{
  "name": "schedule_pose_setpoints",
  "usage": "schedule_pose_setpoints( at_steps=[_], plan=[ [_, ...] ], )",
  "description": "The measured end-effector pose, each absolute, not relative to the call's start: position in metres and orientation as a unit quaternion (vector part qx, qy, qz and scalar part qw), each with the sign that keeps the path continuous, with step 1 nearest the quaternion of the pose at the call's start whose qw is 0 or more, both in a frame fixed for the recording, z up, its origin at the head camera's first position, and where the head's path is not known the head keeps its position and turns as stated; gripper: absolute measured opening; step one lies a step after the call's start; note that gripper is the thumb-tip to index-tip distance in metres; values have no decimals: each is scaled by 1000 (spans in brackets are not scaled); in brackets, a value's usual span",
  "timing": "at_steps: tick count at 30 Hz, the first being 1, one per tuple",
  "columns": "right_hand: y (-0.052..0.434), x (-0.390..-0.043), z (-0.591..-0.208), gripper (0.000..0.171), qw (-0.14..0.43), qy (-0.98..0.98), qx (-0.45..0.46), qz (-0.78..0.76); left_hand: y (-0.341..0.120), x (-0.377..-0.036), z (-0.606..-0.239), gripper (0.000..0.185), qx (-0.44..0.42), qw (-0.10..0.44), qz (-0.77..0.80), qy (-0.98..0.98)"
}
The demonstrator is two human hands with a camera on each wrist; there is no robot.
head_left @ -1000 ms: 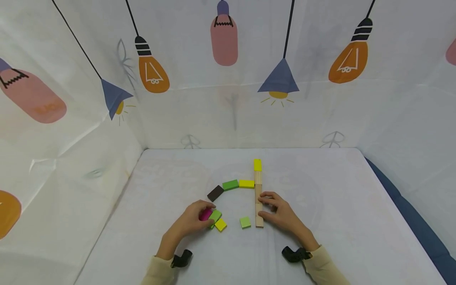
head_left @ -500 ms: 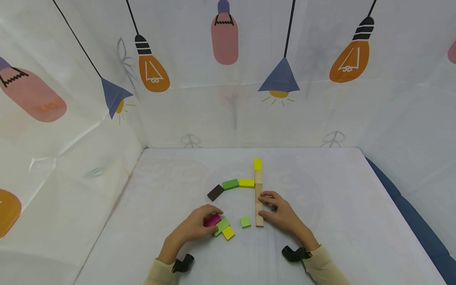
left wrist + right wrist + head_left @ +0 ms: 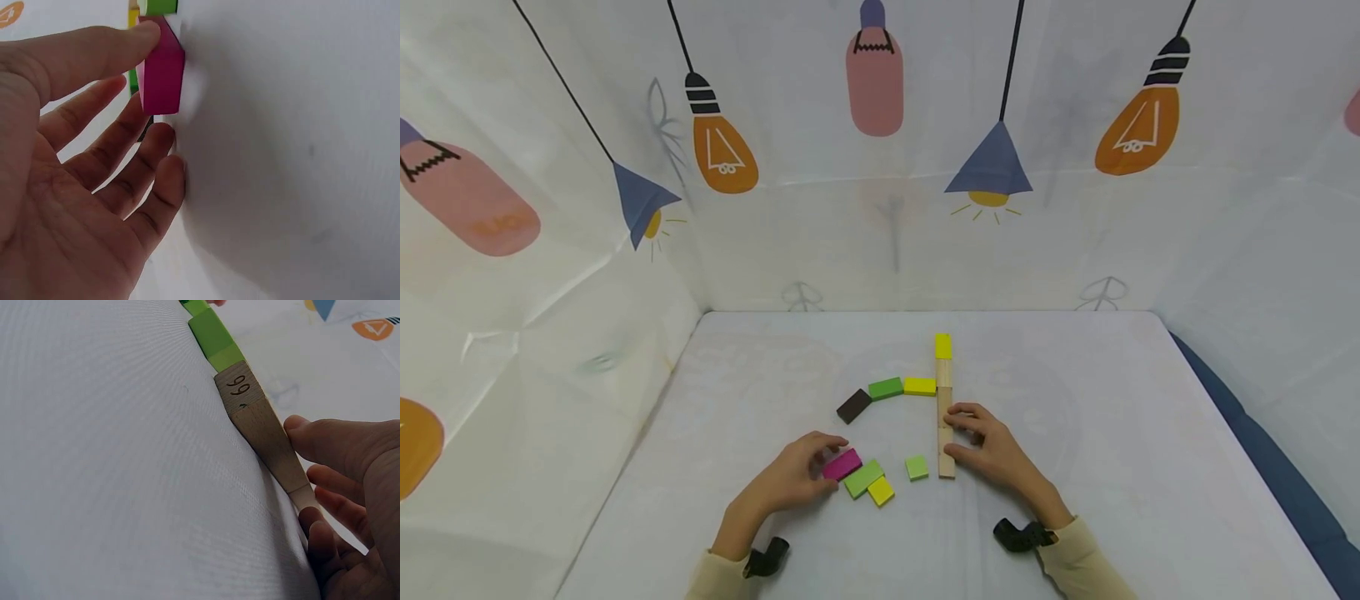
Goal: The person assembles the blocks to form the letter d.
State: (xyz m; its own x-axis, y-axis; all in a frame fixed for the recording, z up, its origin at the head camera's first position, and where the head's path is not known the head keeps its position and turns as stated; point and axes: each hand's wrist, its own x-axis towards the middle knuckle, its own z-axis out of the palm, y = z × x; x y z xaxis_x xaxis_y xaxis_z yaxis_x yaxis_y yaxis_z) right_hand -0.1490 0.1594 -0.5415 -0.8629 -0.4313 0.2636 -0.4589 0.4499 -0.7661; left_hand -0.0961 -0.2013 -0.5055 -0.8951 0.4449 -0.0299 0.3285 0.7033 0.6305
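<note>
My left hand (image 3: pixel 793 477) has a light grip on the magenta block (image 3: pixel 842 464), thumb on one long edge and fingertips at the other side, the fingers fairly straight rather than wrapped round it; in the left wrist view the thumb (image 3: pixel 94 53) presses the block's (image 3: pixel 161 67) upper face while the other fingers lie spread below it. The block lies flat on the worktop (image 3: pixel 1075 467), touching a green block (image 3: pixel 862 478), which in turn meets a small yellow block (image 3: pixel 881 491). My right hand (image 3: pixel 992 450) rests against the wooden strip (image 3: pixel 945 429), fingers relaxed and touching its right edge, steadying it without closing round it; the right wrist view shows the strip's (image 3: pixel 262 425) end stamped 66 or 99. A small green square (image 3: pixel 916 467) sits just left of the strip's near end. Farther off, a brown block (image 3: pixel 853 407), another green block (image 3: pixel 886 388) and a yellow block (image 3: pixel 919 386) curve toward the strip, with a yellow piece (image 3: pixel 942 346) at its far end. I judge the magenta block light, stiff and smooth-painted, so apt to slide; pinching its long edges near the middle seems the surest hold.
</note>
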Motion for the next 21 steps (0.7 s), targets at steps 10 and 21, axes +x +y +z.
schedule_pose_setpoints(
  at_steps=[10,21],
  plan=[
    [159,-149,-543,48,20,-852,264,451,-201,-102,-504,47,194,79,318,925],
    [159,-148,-541,48,19,-856,261,447,-196,-109,-506,34,205,77,279,935]
  ],
)
